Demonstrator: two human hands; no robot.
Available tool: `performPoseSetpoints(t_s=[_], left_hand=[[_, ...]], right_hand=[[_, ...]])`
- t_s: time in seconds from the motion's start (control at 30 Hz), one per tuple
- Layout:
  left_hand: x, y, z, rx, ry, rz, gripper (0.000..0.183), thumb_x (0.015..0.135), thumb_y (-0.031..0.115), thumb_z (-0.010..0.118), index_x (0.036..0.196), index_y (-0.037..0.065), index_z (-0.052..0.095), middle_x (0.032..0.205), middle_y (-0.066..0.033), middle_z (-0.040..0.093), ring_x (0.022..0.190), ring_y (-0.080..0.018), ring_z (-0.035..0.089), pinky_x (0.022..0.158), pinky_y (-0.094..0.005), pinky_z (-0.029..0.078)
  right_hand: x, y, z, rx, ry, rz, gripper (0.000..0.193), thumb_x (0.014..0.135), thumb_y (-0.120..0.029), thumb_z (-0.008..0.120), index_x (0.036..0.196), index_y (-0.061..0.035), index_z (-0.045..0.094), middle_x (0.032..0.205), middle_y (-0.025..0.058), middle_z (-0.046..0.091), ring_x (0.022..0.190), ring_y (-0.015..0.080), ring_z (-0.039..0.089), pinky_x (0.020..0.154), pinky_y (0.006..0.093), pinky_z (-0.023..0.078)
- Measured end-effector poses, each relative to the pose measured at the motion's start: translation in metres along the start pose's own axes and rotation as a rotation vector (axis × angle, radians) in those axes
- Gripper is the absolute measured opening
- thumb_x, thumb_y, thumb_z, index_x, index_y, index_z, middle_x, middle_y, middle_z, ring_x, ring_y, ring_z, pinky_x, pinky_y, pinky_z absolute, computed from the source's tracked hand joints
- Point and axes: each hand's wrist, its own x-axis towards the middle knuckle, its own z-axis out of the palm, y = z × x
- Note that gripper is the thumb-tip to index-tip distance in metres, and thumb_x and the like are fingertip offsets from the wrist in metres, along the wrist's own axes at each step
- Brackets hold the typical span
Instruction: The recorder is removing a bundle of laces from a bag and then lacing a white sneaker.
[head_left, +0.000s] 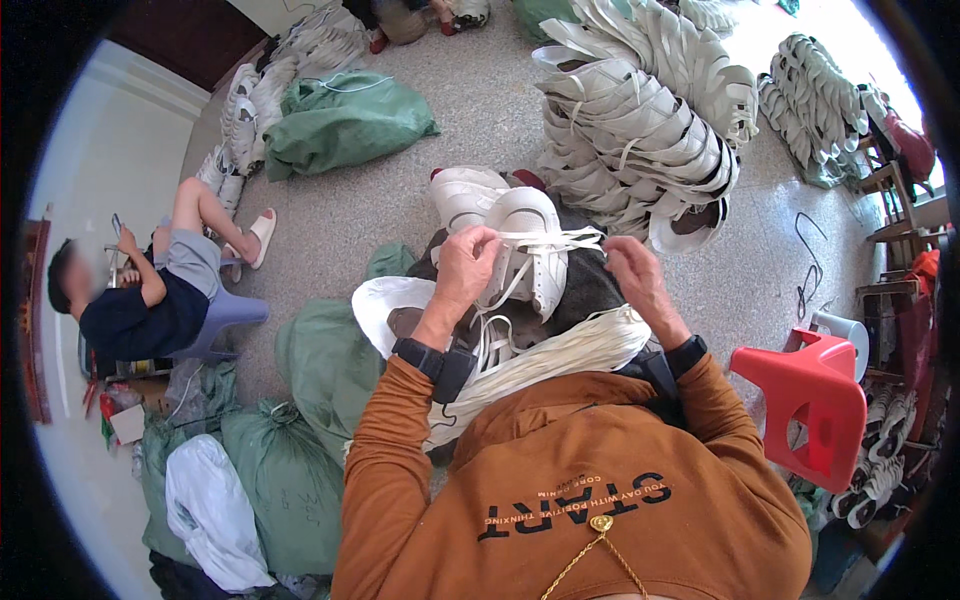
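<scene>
Head view: the person's left hand (468, 262) appears to pinch, between thumb and fingertips, the flat white fabric laces (550, 240) that stretch across the front of a white, open-bottomed shoe upper with rows of eyelets (525, 212). The right hand (640, 280) is at the other end of the laces, fingers bent inward; whether its fingertips close on the strands or only brush them, I cannot tell. The shoe upper lies over the person's lap, between the two hands, beside a second white upper (468, 195) that it partly covers. Below them, a thick bundle of loose cream-coloured flat laces (565, 355) lies slantwise across the lap, and a white upper with a dark lining (380, 305) rests near the left wrist. The likeliest trouble, I judge, is tangling: several strands cross close together between the hands, so a pull on the wrong one could draw a knot or leave one end shorter. Nothing visible clamps the upper, so a hard or one-sided tug might twist it or slide it off the lap. The bundle could also snag on the black wristband (686, 355) at the right wrist, since the two sit close together, and shed strands.
</scene>
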Motion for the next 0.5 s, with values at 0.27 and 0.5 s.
performPoseSetpoints(t_s=[0.27, 0.5], left_hand=[[-0.006, 0.005, 0.012, 0.447, 0.104, 0.303, 0.008, 0.087, 0.015, 0.067, 0.090, 0.008, 0.069, 0.084, -0.0094, 0.063, 0.079, -0.0289, 0.064, 0.073, -0.0423, 0.047], [-0.028, 0.012, 0.023, 0.715, 0.146, 0.452, 0.030, 0.083, 0.016, 0.068, 0.110, 0.005, 0.062, 0.097, -0.0092, 0.059, 0.089, -0.0267, 0.060, 0.078, -0.0402, 0.047]], right_hand=[[-0.004, -0.034, 0.064, -0.026, -0.192, -0.271, 0.016, 0.096, -0.002, 0.056, 0.109, 0.0007, 0.065, 0.091, 0.0080, 0.066, 0.076, 0.0130, 0.063, 0.069, 0.0283, 0.052], [0.013, -0.062, 0.085, -0.201, -0.282, -0.237, 0.021, 0.093, -0.010, 0.052, 0.109, -0.0005, 0.063, 0.092, 0.0243, 0.069, 0.088, 0.0463, 0.065, 0.076, 0.0524, 0.051]])
